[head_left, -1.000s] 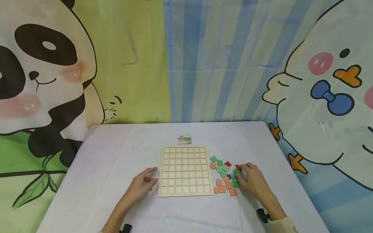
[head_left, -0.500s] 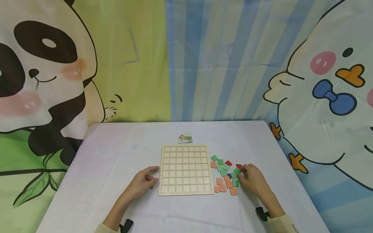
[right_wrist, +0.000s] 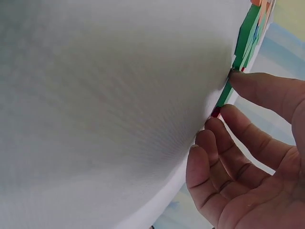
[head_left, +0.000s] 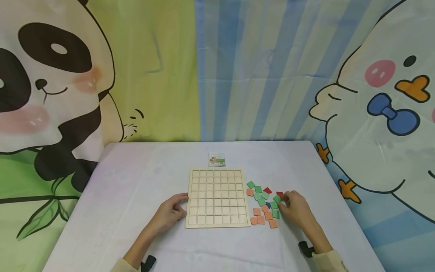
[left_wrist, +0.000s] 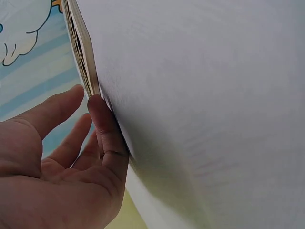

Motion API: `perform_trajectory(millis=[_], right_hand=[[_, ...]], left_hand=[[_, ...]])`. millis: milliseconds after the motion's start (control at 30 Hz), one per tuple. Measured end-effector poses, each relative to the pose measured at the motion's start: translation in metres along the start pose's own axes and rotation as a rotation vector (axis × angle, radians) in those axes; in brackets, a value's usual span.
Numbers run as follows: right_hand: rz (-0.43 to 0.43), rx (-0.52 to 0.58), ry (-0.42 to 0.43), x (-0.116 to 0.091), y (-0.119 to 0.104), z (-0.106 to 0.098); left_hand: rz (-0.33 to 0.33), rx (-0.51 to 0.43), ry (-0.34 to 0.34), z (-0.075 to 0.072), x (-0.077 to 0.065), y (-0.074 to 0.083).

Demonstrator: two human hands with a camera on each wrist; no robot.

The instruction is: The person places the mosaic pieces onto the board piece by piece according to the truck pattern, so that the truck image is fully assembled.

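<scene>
A pale wooden grid board [head_left: 218,198] lies flat in the middle of the table in the head view. My left hand [head_left: 171,211] is at its left edge, fingertips touching it. In the left wrist view that hand [left_wrist: 71,162] has relaxed, bent fingers and the thumb apart. Right of the board are loose tiles: green squares [head_left: 258,189], orange squares [head_left: 261,220], orange circles [head_left: 253,221], red pieces [head_left: 267,190] and a dark blue piece [head_left: 268,205]. My right hand [head_left: 296,207] rests beside a green tile [right_wrist: 224,95] and a red piece [right_wrist: 216,112], thumb and forefinger apart.
A small printed card [head_left: 216,159] with a coloured grid picture lies behind the board. The white-covered table [head_left: 136,170] ends at a back edge against striped and yellow cloth with cartoon figures. Dark wrist devices [head_left: 306,249] sit at both wrists.
My left hand has moved slightly right, up to the board's edge. The right hand has drawn back a little from the red piece, which now shows more. The view has shifted slightly.
</scene>
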State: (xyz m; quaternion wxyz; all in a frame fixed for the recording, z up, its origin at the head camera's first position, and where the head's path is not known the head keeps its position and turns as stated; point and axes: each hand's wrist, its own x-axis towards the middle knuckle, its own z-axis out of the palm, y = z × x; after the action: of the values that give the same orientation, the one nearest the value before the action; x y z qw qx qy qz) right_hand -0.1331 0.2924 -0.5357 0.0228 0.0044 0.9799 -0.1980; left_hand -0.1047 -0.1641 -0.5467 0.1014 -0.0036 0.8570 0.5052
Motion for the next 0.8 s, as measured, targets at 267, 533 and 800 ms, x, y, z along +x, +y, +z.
perform_trajectory(millis=[267,533,800], right_hand=[[-0.027,0.017,0.008,0.003,0.0044,0.0002],[-0.004,0.019,-0.008,0.0034,0.0014,-0.0008],[-0.003,0.017,0.0,0.0025,0.0007,-0.0018]], left_hand=[[0.04,0.02,-0.024,0.0001,-0.0008,-0.0016],[0.038,0.037,-0.017,0.0019,0.001,-0.004],[0.05,0.054,-0.01,0.0029,0.0014,-0.0031]])
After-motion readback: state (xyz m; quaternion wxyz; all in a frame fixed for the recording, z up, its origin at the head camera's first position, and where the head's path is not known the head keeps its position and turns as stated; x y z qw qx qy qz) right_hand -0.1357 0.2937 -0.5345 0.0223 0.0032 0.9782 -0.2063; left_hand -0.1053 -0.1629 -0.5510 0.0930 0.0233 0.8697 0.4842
